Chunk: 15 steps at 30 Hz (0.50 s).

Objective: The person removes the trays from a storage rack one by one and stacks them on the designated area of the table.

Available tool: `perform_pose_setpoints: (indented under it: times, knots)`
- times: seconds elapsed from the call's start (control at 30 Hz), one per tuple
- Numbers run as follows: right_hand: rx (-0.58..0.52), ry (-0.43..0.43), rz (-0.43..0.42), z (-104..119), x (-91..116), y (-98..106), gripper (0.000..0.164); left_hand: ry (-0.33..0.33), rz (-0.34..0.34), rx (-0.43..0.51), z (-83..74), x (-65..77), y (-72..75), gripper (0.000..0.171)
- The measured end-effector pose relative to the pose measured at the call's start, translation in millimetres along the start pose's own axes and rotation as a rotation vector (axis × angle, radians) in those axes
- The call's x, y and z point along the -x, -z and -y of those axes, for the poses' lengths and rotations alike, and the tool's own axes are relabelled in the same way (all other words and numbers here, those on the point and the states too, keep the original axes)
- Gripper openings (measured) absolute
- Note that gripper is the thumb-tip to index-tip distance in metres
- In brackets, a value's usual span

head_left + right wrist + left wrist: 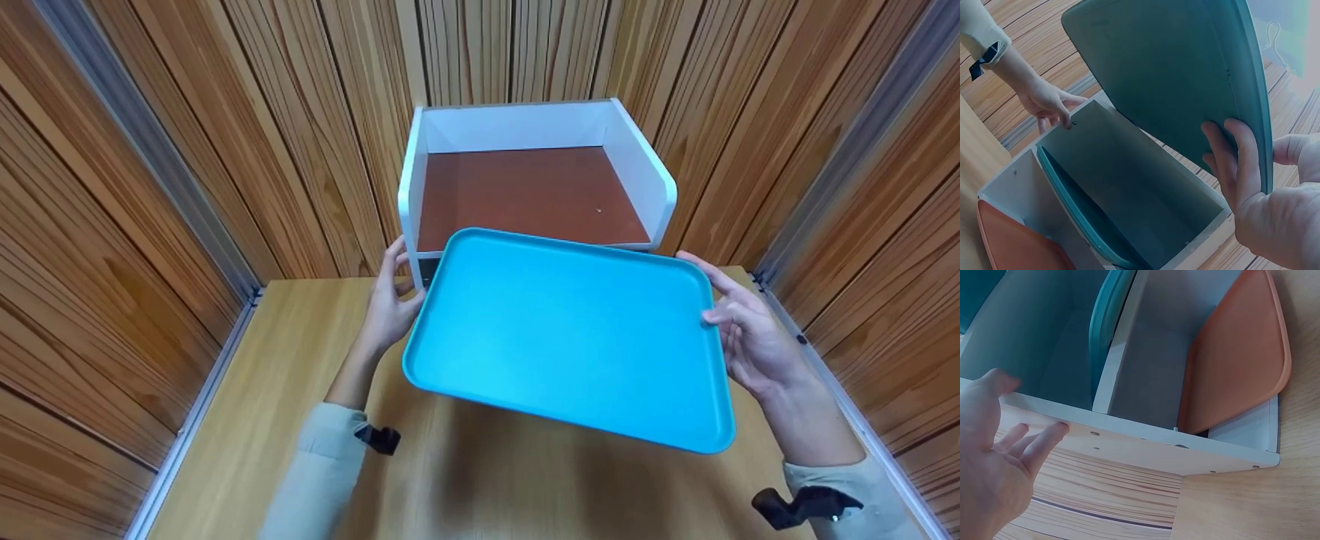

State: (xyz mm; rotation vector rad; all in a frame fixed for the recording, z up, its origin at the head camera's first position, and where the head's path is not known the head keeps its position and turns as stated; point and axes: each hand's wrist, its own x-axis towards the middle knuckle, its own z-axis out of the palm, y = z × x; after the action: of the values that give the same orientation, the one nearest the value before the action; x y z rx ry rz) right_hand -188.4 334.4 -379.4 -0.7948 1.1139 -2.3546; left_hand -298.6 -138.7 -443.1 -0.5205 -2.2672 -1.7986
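A blue rectangular tray (562, 330) hangs tilted in front of a white shelf unit (517, 127). My right hand (757, 337) grips its right edge, thumb on the upper face and fingers beneath. At the unit's left side panel is my left hand (390, 311); its thumb (1002, 385) lies over the front edge and its fingers are along the outer face. Inside the unit, a second blue tray (1075, 205) lies on the middle board. An orange tray (1241, 354) leans in the lowest compartment, part of it sticking out the front. The held tray hides these compartments in the head view.
The unit's top level has a brown board (525, 191) between raised side walls. A wooden table (300, 360) carries the unit. Wood-plank walls (247, 135) enclose it on three sides, with metal strips (847, 142) at the corners.
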Motion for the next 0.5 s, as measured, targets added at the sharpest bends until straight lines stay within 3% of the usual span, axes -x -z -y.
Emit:
perform_pose_setpoints:
  times: [0.27, 0.5]
  knots:
    - [-0.113, 0.04, 0.14, -9.0, -4.1, 6.7, 0.07, 0.005, -0.002, -0.01, -3.3, 1.0, -0.6, 0.083]
    - [-0.097, 0.071, 0.187, -16.5, -4.5, 10.2, 0.073, -0.005, 0.002, -0.026, -1.2, 0.1, 0.4, 0.084]
